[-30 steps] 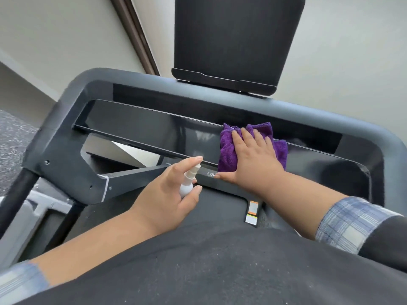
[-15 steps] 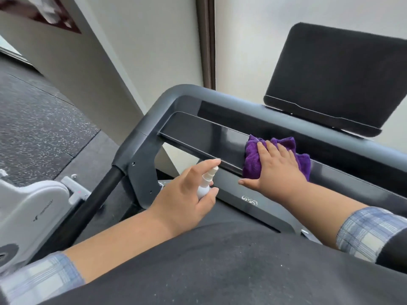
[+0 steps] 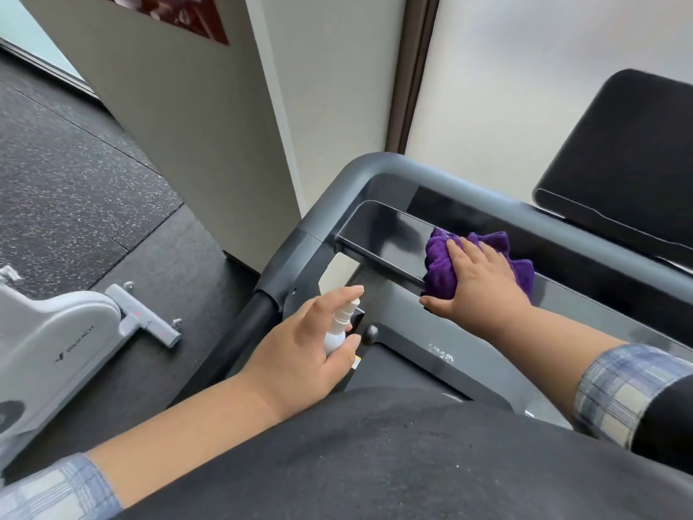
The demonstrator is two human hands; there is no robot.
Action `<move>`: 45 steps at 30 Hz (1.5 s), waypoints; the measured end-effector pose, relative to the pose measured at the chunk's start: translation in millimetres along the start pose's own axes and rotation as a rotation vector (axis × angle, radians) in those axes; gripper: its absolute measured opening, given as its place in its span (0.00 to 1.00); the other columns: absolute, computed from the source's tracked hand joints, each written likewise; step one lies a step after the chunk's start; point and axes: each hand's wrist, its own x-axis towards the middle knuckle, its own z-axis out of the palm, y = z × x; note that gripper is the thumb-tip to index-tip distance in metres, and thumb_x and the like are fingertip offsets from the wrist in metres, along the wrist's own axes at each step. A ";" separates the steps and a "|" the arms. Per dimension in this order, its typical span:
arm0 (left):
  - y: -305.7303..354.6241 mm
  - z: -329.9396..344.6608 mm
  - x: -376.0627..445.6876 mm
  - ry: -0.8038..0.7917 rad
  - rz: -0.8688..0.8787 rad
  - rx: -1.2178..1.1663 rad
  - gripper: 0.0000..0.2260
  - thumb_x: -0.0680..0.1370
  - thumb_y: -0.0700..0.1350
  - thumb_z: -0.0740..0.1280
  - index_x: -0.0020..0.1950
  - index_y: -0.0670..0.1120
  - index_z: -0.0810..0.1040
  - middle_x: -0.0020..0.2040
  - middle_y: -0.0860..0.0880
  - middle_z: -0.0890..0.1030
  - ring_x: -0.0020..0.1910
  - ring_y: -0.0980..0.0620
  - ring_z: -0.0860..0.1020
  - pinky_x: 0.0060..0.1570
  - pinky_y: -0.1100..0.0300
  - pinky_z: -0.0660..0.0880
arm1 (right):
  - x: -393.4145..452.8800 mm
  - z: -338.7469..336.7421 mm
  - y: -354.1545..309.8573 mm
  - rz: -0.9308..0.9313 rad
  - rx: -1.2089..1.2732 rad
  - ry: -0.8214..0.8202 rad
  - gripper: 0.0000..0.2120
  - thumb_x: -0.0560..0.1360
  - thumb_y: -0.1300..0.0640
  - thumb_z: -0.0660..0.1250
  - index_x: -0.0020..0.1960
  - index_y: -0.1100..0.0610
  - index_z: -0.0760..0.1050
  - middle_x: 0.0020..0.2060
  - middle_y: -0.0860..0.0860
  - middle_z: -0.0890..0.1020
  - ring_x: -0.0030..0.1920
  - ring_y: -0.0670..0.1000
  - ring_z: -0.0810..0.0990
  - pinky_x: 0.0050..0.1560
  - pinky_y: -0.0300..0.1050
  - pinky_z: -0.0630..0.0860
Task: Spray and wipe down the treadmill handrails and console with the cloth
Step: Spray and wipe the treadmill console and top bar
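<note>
My right hand (image 3: 478, 279) lies flat on a bunched purple cloth (image 3: 440, 262), pressing it against the glossy black console panel (image 3: 386, 234) of the treadmill, near the panel's left end. A small white spray bottle (image 3: 339, 328) sits in my left hand (image 3: 303, 350), its nozzle aimed toward the console and my index finger stretched over the top. The grey handrail frame (image 3: 375, 163) curves around the console's upper left corner. A black padded handrail section (image 3: 258, 313) runs down to the left, below my left hand.
A dark tablet holder (image 3: 618, 163) stands on the frame at the upper right. A white exercise machine (image 3: 67, 343) sits on the speckled rubber floor (image 3: 75, 189) at the left. A white wall column (image 3: 210, 118) rises just beyond the treadmill's left corner.
The view has swung to the left, showing more floor and the white machine. My right hand has slid the cloth leftward along the console panel. My left hand keeps the bottle in the same grip.
</note>
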 end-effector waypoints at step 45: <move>7.6 34.6 103.5 -0.071 -0.041 -0.025 0.30 0.77 0.48 0.68 0.70 0.69 0.57 0.57 0.70 0.70 0.53 0.66 0.76 0.51 0.68 0.72 | 86.7 -28.7 40.9 0.014 -0.015 0.208 0.43 0.77 0.31 0.54 0.81 0.57 0.49 0.80 0.56 0.57 0.80 0.58 0.52 0.78 0.56 0.52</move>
